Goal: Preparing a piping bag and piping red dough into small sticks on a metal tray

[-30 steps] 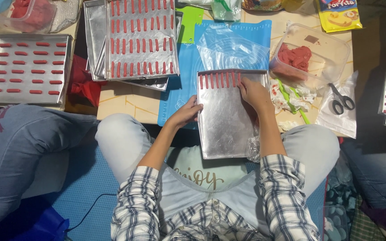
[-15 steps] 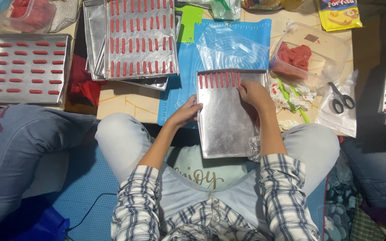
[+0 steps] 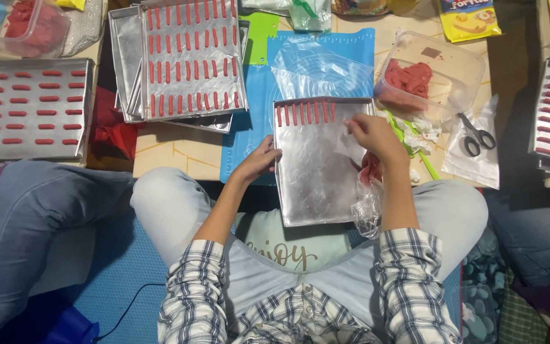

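1. The left hand (image 3: pixel 259 160) rests against the left rim of the metal tray (image 3: pixel 316 185), fingers curled loosely on its edge, gripping nothing else.
2. The right hand (image 3: pixel 372 135) hovers over the tray's upper right, fingers pinched together; what they pinch, I cannot tell.
3. The tray is flat, rectangular and shiny, lying on the person's lap and the blue mat (image 3: pixel 256 102).
4. A row of short red strips (image 3: pixel 305 113) lines its top edge.
5. A crinkled clear plastic bag (image 3: pixel 369 207) hangs under the right wrist.

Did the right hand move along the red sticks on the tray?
Yes. The right hand slid right, off the row of red sticks toward the tray's right edge. The tray stayed put.
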